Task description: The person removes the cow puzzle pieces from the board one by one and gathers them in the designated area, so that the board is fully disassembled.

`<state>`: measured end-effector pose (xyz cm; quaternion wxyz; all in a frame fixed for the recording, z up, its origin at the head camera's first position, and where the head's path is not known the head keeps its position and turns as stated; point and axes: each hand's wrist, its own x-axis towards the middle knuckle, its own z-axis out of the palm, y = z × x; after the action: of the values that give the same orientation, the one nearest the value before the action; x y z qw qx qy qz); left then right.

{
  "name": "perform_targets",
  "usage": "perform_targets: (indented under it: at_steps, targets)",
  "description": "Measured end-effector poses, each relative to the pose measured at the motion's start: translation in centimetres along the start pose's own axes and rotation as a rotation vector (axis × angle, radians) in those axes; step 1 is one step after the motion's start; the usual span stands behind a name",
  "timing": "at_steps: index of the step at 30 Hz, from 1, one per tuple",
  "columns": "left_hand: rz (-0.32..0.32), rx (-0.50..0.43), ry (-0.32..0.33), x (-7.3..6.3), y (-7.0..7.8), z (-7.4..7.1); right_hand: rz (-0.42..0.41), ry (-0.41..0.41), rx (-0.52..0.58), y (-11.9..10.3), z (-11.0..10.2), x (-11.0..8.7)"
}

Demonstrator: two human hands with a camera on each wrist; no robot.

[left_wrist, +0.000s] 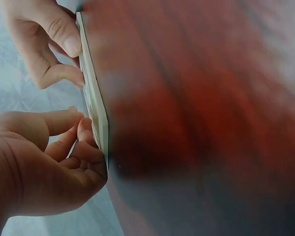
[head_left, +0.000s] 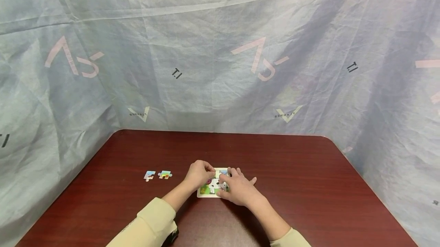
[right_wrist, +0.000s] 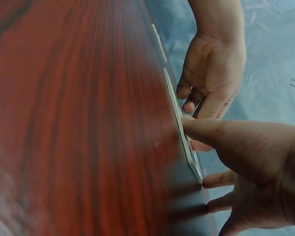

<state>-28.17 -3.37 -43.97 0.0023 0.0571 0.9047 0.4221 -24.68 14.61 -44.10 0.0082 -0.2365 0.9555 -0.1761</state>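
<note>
A small framed jigsaw puzzle [head_left: 214, 190] with a white cow-like animal on green lies flat on the table. My left hand [head_left: 199, 173] is over its upper left part, with thumb and fingertips pinched together on a puzzle piece that the fingers mostly hide. Seen from the left wrist, the fingertips [left_wrist: 83, 123] of this hand are right at the puzzle's face. My right hand [head_left: 240, 189] lies across the puzzle's right side, fingers spread, its thumb and fingertips touching the puzzle and frame. That hand covers much of the right edge.
Two loose jigsaw pieces, one pale blue and pink [head_left: 149, 175] and one green and orange [head_left: 165, 174], lie left of the puzzle. The dark red wooden table [head_left: 292, 186] meets a hanging grey printed cloth [head_left: 206, 86] at the back and sides.
</note>
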Motion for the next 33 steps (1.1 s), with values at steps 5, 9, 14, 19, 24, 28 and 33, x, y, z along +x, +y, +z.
perform_targets:
  at_steps: [5, 9, 14, 19, 24, 28, 33]
  targets:
    - [-0.014, 0.033, -0.005, 0.3, 0.1, 0.3, 0.002, -0.006, -0.01, -0.1, -0.2, -0.1]
    - [-0.031, 0.054, -0.012, 0.4, 0.3, 0.5, 0.0, -0.011, -0.022, -0.1, -0.3, -0.1]
    - [-0.056, 0.062, -0.02, 0.5, 0.6, 0.7, 0.001, -0.022, -0.027, 0.0, -0.3, -0.1]
    - [-0.092, 0.076, -0.015, 0.6, 0.7, 0.9, 0.003, -0.029, -0.026, 0.0, -0.3, -0.2]
    - [-0.124, 0.045, -0.013, 0.8, 0.8, 1.1, -0.009, -0.025, -0.04, 0.0, -0.2, -0.2]
    - [-0.147, -0.007, -0.018, 0.8, 0.9, 1.3, -0.013, -0.023, -0.048, 0.1, -0.2, -0.2]
    - [-0.184, -0.086, -0.022, 0.8, 1.1, 1.4, -0.017, -0.015, -0.054, 0.1, -0.2, -0.2]
